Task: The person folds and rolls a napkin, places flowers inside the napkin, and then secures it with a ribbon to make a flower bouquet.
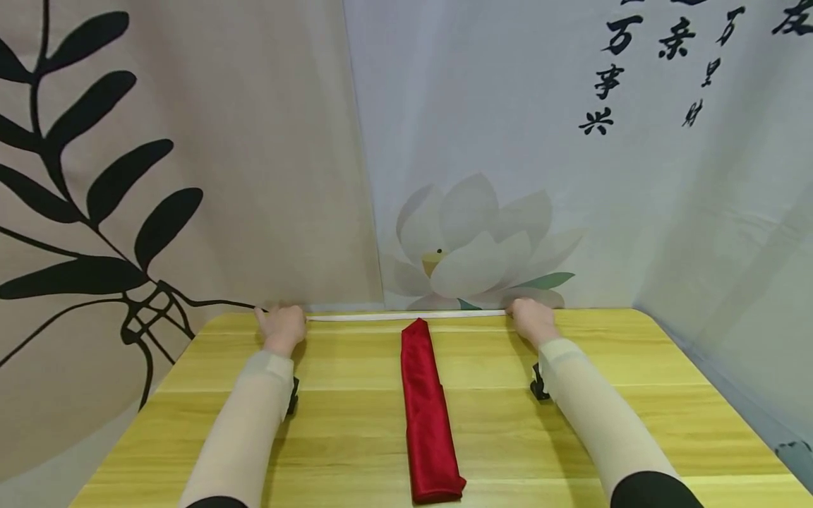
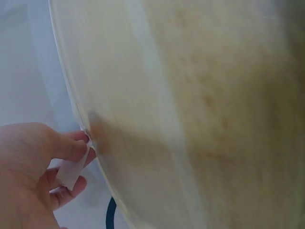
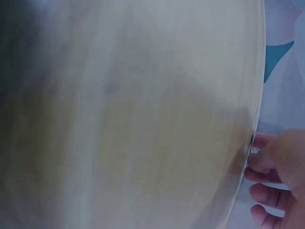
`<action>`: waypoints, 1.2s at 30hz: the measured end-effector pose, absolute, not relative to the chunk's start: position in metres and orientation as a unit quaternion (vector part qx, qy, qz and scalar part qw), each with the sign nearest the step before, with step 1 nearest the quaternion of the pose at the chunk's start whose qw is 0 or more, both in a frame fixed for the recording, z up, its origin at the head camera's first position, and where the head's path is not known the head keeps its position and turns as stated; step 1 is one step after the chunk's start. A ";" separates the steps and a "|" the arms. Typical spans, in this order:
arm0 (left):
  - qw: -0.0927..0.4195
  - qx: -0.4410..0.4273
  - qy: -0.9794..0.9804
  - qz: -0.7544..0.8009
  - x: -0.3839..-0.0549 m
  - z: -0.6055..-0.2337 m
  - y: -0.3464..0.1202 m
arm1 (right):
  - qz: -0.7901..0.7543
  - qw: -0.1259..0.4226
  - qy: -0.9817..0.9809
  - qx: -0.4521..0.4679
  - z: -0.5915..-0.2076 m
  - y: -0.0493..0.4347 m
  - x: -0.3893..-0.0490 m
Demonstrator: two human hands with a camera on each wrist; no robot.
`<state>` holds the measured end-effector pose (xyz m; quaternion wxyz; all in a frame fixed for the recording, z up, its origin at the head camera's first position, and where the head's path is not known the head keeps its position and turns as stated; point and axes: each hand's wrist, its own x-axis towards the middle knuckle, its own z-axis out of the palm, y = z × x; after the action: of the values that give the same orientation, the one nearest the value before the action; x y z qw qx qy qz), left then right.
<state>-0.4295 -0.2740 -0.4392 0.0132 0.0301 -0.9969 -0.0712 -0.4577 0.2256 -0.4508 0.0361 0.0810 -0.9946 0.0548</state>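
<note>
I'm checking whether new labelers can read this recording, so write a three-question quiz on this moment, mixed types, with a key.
1. Open question: what runs between the left hand and the right hand?
2. True or false: the red cloth lies on the table, touched by neither hand.
3. Multiple choice: at which table edge, as the wearer sees it in the head view, are both hands? (a) near (b) far (c) left

Key:
1. A white strip
2. True
3. b
</note>
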 end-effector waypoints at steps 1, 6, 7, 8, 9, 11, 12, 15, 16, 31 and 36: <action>0.013 0.030 -0.997 -0.071 -0.431 -0.439 -0.274 | 0.053 0.037 -0.995 0.080 -0.451 0.225 -0.458; 0.004 0.036 -0.997 -0.071 -0.437 -0.440 -0.274 | 0.051 0.042 -0.995 0.073 -0.453 0.225 -0.459; 0.000 0.037 -0.997 -0.071 -0.437 -0.439 -0.274 | 0.050 0.044 -0.995 0.074 -0.453 0.225 -0.459; -0.002 0.038 -0.997 -0.070 -0.437 -0.438 -0.274 | 0.050 0.047 -0.995 0.075 -0.453 0.225 -0.459; -0.003 0.038 -0.997 -0.069 -0.437 -0.437 -0.274 | 0.049 0.049 -0.995 0.076 -0.453 0.226 -0.459; -0.007 0.038 -0.997 -0.067 -0.437 -0.436 -0.273 | 0.048 0.050 -0.994 0.080 -0.452 0.226 -0.459; -0.006 0.037 -0.997 -0.065 -0.437 -0.436 -0.273 | 0.048 0.049 -0.994 0.082 -0.452 0.226 -0.459; 0.002 0.030 -0.998 -0.064 -0.435 -0.436 -0.275 | 0.048 0.047 -0.993 0.092 -0.452 0.227 -0.458; 0.006 0.030 -0.997 -0.065 -0.434 -0.437 -0.276 | 0.052 0.046 -0.993 0.096 -0.453 0.228 -0.457; 0.009 0.016 -0.994 -0.104 -0.422 -0.436 -0.287 | 0.156 0.040 -0.978 0.132 -0.457 0.244 -0.459; 0.014 0.017 -0.995 -0.096 -0.421 -0.434 -0.287 | 0.163 0.035 -0.976 0.140 -0.458 0.249 -0.461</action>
<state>-0.4210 -0.2865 -0.4336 0.0140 0.0174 -0.9951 -0.0963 -0.4607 0.2489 -0.4583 0.0346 0.1396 -0.9760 0.1634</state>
